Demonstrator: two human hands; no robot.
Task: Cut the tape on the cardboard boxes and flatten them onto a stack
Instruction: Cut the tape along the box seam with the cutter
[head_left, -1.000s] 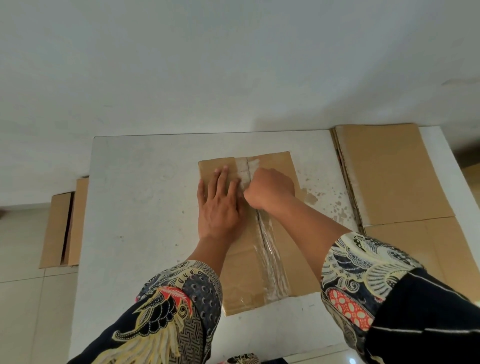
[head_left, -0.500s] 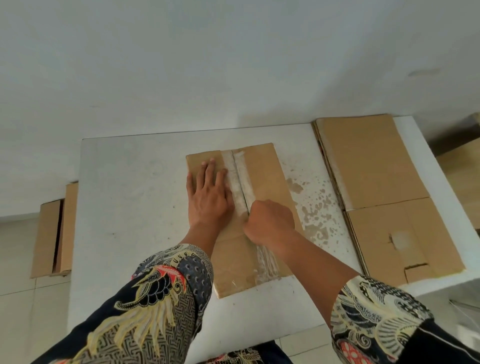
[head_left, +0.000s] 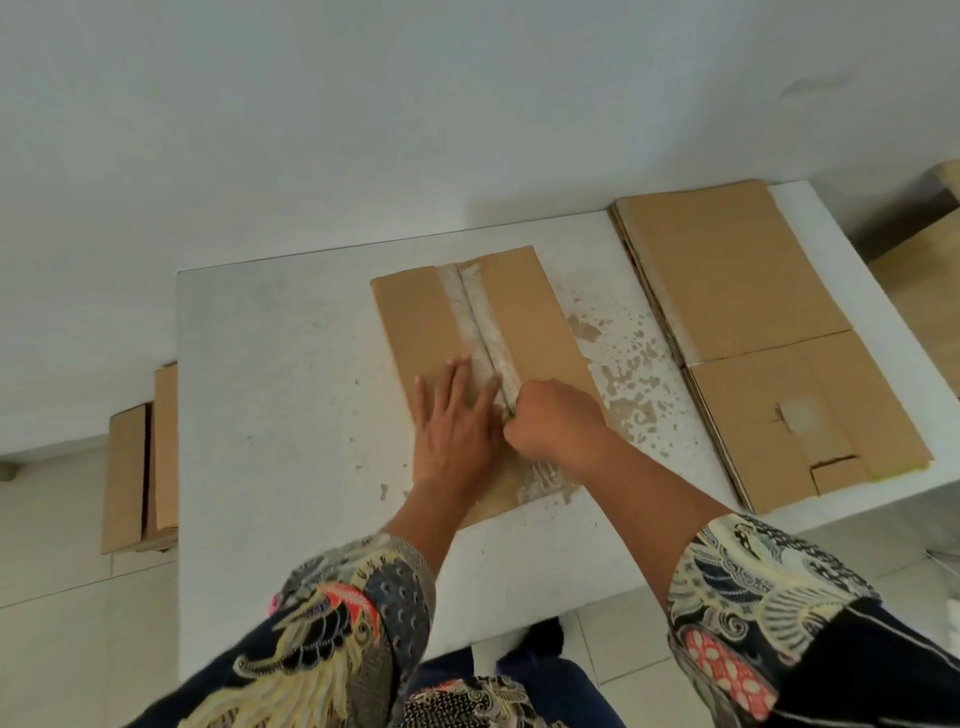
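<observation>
Folded cardboard boxes (head_left: 139, 467) stand on the floor left of the white table (head_left: 270, 405). Mid-table lies a taped box (head_left: 524, 322), contents unseen; the left hand (head_left: 457, 421) presses it flat-fingered, the right hand (head_left: 553, 423) fists a thin tool at its tape seam (head_left: 480, 322). A flattened stack (head_left: 727, 291) lies right.

Brown cardboard box (head_left: 524, 317) flat on the table (clear tape (head_left: 480, 322) along its seam), flattened stack (head_left: 727, 291) just beside.
</observation>
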